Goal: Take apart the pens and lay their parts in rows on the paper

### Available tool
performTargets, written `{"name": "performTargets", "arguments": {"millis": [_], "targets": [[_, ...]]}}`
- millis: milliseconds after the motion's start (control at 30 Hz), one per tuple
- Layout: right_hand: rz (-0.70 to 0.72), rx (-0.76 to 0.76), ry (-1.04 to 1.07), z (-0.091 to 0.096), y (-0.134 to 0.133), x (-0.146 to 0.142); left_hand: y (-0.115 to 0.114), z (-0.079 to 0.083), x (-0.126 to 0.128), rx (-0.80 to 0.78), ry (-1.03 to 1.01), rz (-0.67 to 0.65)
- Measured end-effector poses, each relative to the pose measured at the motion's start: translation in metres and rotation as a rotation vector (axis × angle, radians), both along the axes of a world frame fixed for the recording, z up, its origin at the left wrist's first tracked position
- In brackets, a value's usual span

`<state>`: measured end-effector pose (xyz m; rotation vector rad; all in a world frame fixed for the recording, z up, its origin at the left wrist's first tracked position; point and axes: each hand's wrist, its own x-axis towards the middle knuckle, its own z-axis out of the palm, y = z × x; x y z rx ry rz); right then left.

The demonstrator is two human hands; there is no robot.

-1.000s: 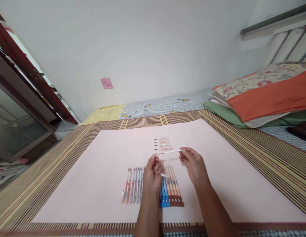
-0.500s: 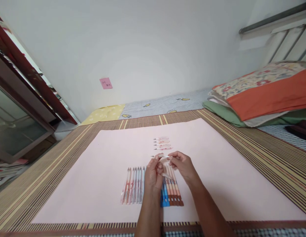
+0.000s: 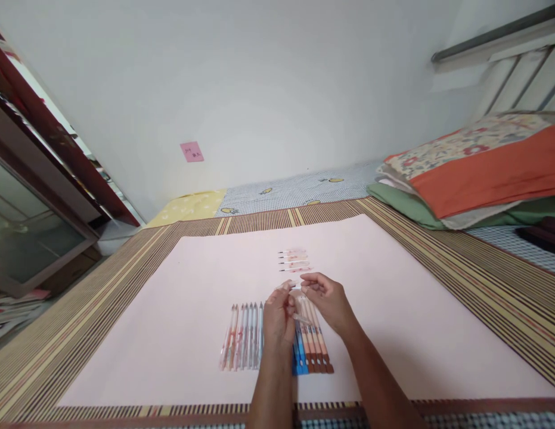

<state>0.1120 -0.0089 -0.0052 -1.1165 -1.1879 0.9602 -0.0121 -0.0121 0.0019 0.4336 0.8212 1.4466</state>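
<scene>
My left hand (image 3: 278, 314) is closed, thumb and forefinger pinching a small translucent pen piece (image 3: 293, 284). A clear pen barrel (image 3: 303, 319) sticks out to the right from its lower fingers. Close beside it, my right hand (image 3: 327, 299) has its fingertips together at the right end of the small piece; what exactly they grip is too small to make out. Below the hands lie pink pens with brown ends (image 3: 316, 333) and blue-ended pens (image 3: 299, 351), partly covered by my left hand. Just beyond lie several dark-tipped refills (image 3: 288, 262) beside pinkish pen barrels.
A row of pale patterned pens (image 3: 242, 336) lies left of my left wrist on a large pink sheet (image 3: 161, 333). The sheet rests on a striped mat (image 3: 438, 274). Folded bedding (image 3: 478, 173) is piled at the right; a pink note (image 3: 192, 151) sticks to the wall.
The thin dark tip that stuck out left of my left fingertips no longer shows there. My right fingertips have shifted slightly left, closer to my left hand.
</scene>
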Motion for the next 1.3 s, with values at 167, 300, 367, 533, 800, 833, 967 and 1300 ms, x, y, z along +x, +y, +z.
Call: {"name": "performTargets", "arguments": {"millis": [167, 300, 367, 533, 800, 833, 967, 1300], "targets": [[-0.024, 0.114, -0.158, 0.006, -0.005, -0.003, 0.000, 0.000, 0.003, 0.036, 0.025, -0.015], [-0.013, 0.155, -0.243, 0.006, -0.007, -0.002, -0.001, -0.001, 0.005, 0.043, 0.031, -0.059], [-0.015, 0.153, -0.258, 0.008, -0.008, 0.000, -0.002, -0.002, 0.006, 0.042, 0.026, -0.073], [0.033, 0.154, -0.269, 0.014, -0.011, 0.002, -0.003, -0.002, 0.002, 0.043, 0.055, -0.106], [0.046, 0.170, -0.397, 0.012, -0.010, 0.003, -0.001, -0.004, -0.002, 0.036, 0.109, -0.143], [0.048, 0.177, -0.433, 0.012, -0.010, 0.003, 0.000, -0.005, -0.002, 0.028, 0.109, -0.151], [0.033, 0.205, -0.578, 0.016, -0.015, 0.002, 0.000, -0.006, -0.002, 0.012, 0.112, -0.174], [-0.053, 0.116, -0.820, 0.024, 0.057, 0.055, 0.007, -0.002, 0.001, -0.075, 0.040, -0.125]]}}
